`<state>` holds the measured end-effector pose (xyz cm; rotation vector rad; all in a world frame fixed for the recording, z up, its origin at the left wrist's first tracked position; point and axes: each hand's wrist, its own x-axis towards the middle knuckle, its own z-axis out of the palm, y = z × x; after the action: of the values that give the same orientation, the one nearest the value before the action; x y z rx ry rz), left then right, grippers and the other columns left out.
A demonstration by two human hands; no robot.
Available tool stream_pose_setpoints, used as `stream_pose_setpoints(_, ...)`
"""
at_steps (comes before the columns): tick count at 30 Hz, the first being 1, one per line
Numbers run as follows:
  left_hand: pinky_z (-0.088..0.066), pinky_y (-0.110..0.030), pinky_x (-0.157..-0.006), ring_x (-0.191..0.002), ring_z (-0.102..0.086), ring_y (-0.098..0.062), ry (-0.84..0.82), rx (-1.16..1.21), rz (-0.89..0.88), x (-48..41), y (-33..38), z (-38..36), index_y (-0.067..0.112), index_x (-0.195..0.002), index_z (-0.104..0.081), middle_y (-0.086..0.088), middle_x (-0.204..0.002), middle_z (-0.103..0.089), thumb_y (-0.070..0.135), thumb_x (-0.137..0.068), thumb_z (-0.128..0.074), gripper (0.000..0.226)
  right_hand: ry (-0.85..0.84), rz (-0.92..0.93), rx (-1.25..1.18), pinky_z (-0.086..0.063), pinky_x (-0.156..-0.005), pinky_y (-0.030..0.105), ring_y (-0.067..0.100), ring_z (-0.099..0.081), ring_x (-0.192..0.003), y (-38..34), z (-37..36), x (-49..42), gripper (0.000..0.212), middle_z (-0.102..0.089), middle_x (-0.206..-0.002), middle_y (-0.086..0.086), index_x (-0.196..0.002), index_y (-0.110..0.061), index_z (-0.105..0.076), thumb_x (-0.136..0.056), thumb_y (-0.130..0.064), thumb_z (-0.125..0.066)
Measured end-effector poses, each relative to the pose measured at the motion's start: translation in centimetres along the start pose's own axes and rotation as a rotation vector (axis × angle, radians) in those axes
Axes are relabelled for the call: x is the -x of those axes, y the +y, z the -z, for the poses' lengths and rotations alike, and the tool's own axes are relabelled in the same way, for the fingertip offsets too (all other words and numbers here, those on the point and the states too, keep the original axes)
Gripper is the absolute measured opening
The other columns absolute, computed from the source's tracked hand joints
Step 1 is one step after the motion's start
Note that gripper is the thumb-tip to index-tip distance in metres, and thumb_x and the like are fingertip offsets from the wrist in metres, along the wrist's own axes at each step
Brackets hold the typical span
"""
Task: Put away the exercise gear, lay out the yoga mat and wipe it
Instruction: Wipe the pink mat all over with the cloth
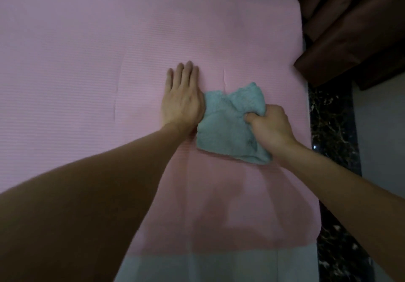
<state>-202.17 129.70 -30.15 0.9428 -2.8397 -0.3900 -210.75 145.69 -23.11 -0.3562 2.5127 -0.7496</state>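
A pink ribbed yoga mat (87,40) lies unrolled flat across the floor and fills most of the view. On it, right of centre, lies a crumpled grey-green cloth (228,126). My right hand (269,126) grips the cloth's right side in a fist. My left hand (182,97) lies flat on the mat with straight fingers, its thumb side against the cloth's left edge. Both forearms reach in from below.
Dark brown curtains (355,25) hang at the upper right, just past the mat's right end. A dark marble strip (333,115) runs along the floor beside that end. Pale floor (219,266) shows below the mat and at the top.
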Motion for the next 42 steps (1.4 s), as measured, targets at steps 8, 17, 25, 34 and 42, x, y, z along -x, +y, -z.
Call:
stream_pose_setpoints(8, -0.019, -0.048, -0.119, -0.142, -0.032, -0.033, 0.014, -0.077, 0.023, -0.3, 0.0, 0.4, 0.002, -0.145, -0.039, -0.016, -0.152, -0.038, 0.03, -0.095, -0.032, 0.058, -0.138, -0.125, -0.177, -0.056, -0.062, 0.021, 0.015, -0.067, -0.075, -4.1, 3.0, -7.9, 0.019, -0.07, -0.089, 0.005, -0.093, -0.008, -0.065, -0.079, -0.02, -0.069)
stream_pose_setpoints(17, -0.025, -0.051, -0.116, -0.137, -0.04, -0.036, 0.026, -0.067, 0.045, -0.6, 0.4, 0.7, 0.001, -0.14, -0.048, -0.017, -0.147, -0.045, 0.028, -0.09, -0.041, 0.057, -0.186, 0.123, -0.045, -0.056, -0.081, 0.03, 0.013, -0.068, -0.093, -13.4, 7.0, -19.1, 0.035, -0.07, -0.104, 0.0, -0.105, -0.011, -0.065, -0.075, -0.023, -0.079)
stream_pose_setpoints(25, -0.025, -0.05, -0.116, -0.135, -0.043, -0.036, 0.047, -0.091, 0.042, -0.8, 0.1, 0.4, 0.002, -0.139, -0.051, -0.017, -0.145, -0.048, 0.032, -0.088, -0.043, 0.06, 0.509, 0.649, 0.436, -0.043, -0.091, 0.043, 0.038, -0.055, -0.111, -18.4, 6.0, -24.3, 0.035, -0.058, -0.122, 0.022, -0.123, -0.004, -0.052, -0.091, -0.014, -0.044)
stream_pose_setpoints(34, -0.027, -0.051, -0.115, -0.135, -0.043, -0.037, 0.053, -0.094, 0.031, -0.6, 0.3, 0.2, 0.002, -0.138, -0.051, -0.017, -0.145, -0.048, 0.034, -0.088, -0.041, 0.06, 0.107, 0.614, 0.74, -0.035, -0.104, 0.045, 0.043, -0.043, -0.124, -12.2, -1.6, -24.6, 0.059, -0.04, -0.143, 0.023, -0.144, -0.008, -0.038, -0.086, 0.0, -0.043)
stream_pose_setpoints(42, -0.026, -0.05, -0.116, -0.134, -0.044, -0.036, 0.051, -0.088, 0.041, -0.4, 0.3, 0.2, 0.003, -0.138, -0.051, -0.017, -0.144, -0.049, 0.033, -0.088, -0.044, 0.059, 0.003, 0.823, 0.668, -0.042, -0.103, 0.046, 0.04, -0.049, -0.126, -5.9, -1.1, -15.1, 0.071, -0.049, -0.139, 0.023, -0.136, -0.003, -0.05, -0.066, -0.007, -0.036)
